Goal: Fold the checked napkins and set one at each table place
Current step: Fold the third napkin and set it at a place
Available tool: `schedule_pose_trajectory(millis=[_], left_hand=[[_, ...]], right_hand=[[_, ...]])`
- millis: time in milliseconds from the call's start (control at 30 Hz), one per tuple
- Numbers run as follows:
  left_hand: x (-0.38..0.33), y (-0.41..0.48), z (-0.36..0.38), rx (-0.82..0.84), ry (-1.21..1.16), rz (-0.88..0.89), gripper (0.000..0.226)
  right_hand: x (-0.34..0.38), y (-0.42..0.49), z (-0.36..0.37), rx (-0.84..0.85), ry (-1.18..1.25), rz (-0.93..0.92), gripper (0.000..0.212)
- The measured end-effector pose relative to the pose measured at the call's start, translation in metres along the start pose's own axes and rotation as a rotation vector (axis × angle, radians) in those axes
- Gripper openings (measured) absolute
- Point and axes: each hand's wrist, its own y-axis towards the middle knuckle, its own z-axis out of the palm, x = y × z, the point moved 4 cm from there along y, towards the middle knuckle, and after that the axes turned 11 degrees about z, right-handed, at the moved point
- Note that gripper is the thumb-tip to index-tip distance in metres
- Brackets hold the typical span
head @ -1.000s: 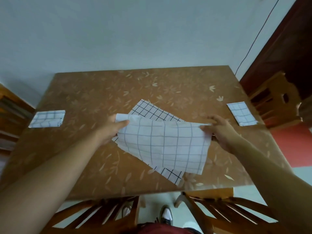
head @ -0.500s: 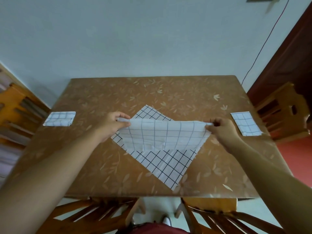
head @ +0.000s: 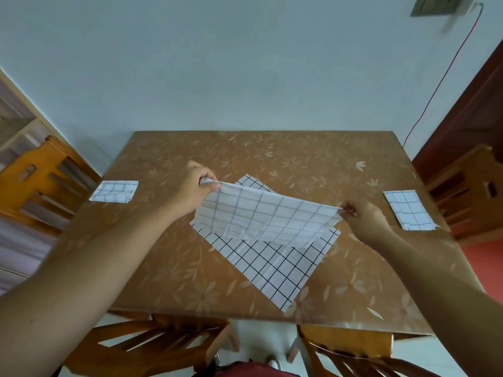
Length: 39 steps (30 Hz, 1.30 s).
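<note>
A white napkin with faint grey checks [head: 261, 216] hangs stretched above the middle of the brown table [head: 299, 156]. My left hand [head: 190, 189] pinches its left upper corner and my right hand [head: 364, 221] pinches its right upper corner. Under it a second napkin with black checks [head: 269, 265] lies flat and turned like a diamond, its near corner close to the table's front edge. One folded checked napkin [head: 114, 191] lies at the left place, another folded napkin [head: 409, 209] at the right place.
Wooden chairs stand at the left [head: 40, 183], at the right [head: 468, 186] and two at the near edge [head: 163, 346]. A wall is right behind the table. A red cable [head: 446, 74] runs down the wall at the right.
Both hands have lifted the grey-checked napkin up and away from me, so more of the black-checked napkin under it shows. The view has tilted up.
</note>
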Motion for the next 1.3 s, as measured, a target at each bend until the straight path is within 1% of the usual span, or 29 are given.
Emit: schedule_pose_trajectory(millis=[133,233,300,333,400,433,467,500,533,567,633,700,767,833,867,900,933,1000,1033,1067,1100,1133,1167,1233,1300], left_hand=[[-0.013,0.001,-0.007,-0.05,0.059,0.078,0.006],[-0.024,0.004,-0.009,-0.044,0.082,0.151,0.008],[-0.041,0.005,-0.011,-0.026,0.086,0.25,0.008],[-0.05,0.005,-0.012,-0.016,0.085,0.311,0.008],[-0.075,0.003,-0.014,0.018,0.087,0.424,0.01],[-0.087,0.002,-0.015,0.04,0.101,0.473,0.011],[-0.097,0.002,-0.015,0.056,0.108,0.517,0.012],[-0.106,0.003,-0.017,0.069,0.112,0.547,0.014],[-0.113,0.003,-0.021,0.07,0.105,0.568,0.015],[-0.118,0.004,-0.025,0.066,0.103,0.569,0.015],[-0.127,0.004,-0.039,0.04,0.093,0.523,0.015],[-0.123,0.005,-0.055,-0.036,0.125,0.429,0.022],[-0.107,0.005,-0.07,-0.177,0.133,0.309,0.044],[-0.086,0.002,-0.08,-0.316,-0.015,0.178,0.068],[-0.071,-0.001,-0.079,-0.345,-0.116,0.08,0.077],[-0.06,-0.004,-0.075,-0.325,-0.236,-0.027,0.085],[-0.047,-0.009,-0.065,-0.266,-0.372,-0.143,0.093],[-0.023,-0.02,-0.041,-0.098,-0.671,-0.315,0.112],[-0.015,-0.027,-0.029,-0.005,-0.784,-0.374,0.113],[-0.009,-0.031,-0.019,0.078,-0.878,-0.403,0.103],[-0.006,-0.035,-0.011,0.13,-0.941,-0.414,0.081],[-0.004,-0.036,-0.005,0.145,-0.973,-0.42,0.058],[-0.006,-0.038,-0.002,0.139,-0.987,-0.417,0.042],[-0.006,-0.037,0.001,0.101,-0.983,-0.404,0.024],[-0.006,-0.033,0.002,0.05,-0.963,-0.397,0.013]], right_hand=[[-0.002,0.003,0.002,0.04,-0.093,0.029,0.014],[-0.008,0.004,0.01,0.147,-0.249,0.06,0.016],[-0.003,-0.001,0.017,0.226,-0.288,0.053,0.019],[0.006,-0.005,0.023,0.272,-0.252,0.027,0.027],[0.038,-0.017,0.035,0.375,-0.088,-0.072,0.053],[0.06,-0.023,0.041,0.421,0.001,-0.128,0.061],[0.082,-0.03,0.046,0.446,0.059,-0.179,0.061],[0.102,-0.033,0.051,0.449,0.105,-0.228,0.051],[0.12,-0.04,0.052,0.429,0.124,-0.239,0.035],[0.135,-0.044,0.052,0.398,0.156,-0.254,0.027],[0.152,-0.049,0.047,0.385,0.26,-0.25,0.033],[0.159,-0.054,0.04,0.453,0.419,-0.198,0.025],[0.162,-0.056,0.032,0.57,0.605,-0.119,0.013],[0.165,-0.056,0.023,0.701,0.809,-0.029,0.012],[0.164,-0.054,0.019,0.754,0.885,0.006,0.016],[0.164,-0.053,0.014,0.8,0.953,0.04,0.021],[0.163,-0.051,0.01,0.847,0.996,0.054,0.028],[0.159,-0.046,0.008,0.913,1.043,0.078,0.04],[0.157,-0.043,0.008,0.926,1.065,0.09,0.042],[0.153,-0.039,0.008,0.93,1.083,0.103,0.042],[0.149,-0.036,0.009,0.926,1.096,0.119,0.041],[0.143,-0.032,0.01,0.918,1.105,0.133,0.042],[0.138,-0.03,0.012,0.917,1.11,0.147,0.042],[0.128,-0.025,0.014,0.906,1.109,0.163,0.043],[0.12,-0.021,0.017,0.885,1.08,0.166,0.044]])
